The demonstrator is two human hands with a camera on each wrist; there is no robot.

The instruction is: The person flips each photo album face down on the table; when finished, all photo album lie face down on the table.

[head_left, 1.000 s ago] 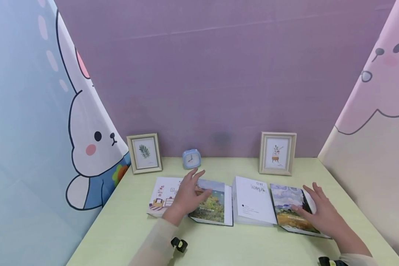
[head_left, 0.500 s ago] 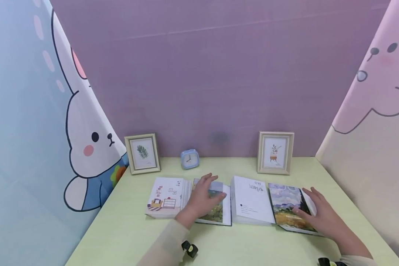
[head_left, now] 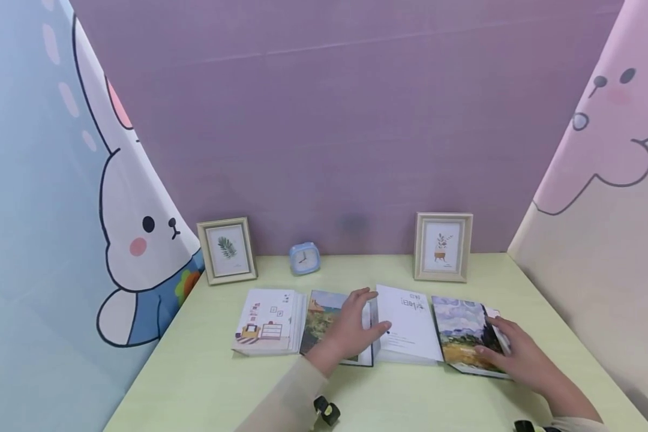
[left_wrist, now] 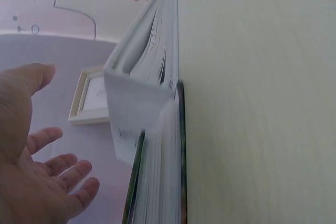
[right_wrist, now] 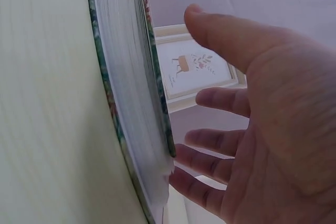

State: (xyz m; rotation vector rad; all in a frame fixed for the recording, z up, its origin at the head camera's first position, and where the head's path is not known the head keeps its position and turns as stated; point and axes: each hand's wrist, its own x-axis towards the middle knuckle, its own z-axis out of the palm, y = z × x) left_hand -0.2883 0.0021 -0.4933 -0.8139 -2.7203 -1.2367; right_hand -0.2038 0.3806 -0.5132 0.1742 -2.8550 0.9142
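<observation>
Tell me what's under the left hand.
The left hand lies flat on the landscape-cover book, by the white book. The cover part beneath the palm is hidden.

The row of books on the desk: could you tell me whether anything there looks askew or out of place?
Only slightly: the white book lies open rather than flat, its pages fanned, with the left hand resting beside it. Nothing looks spilled or damaged.

Glossy printed book covers, matt white paper pages, smooth pale green tabletop
</observation>
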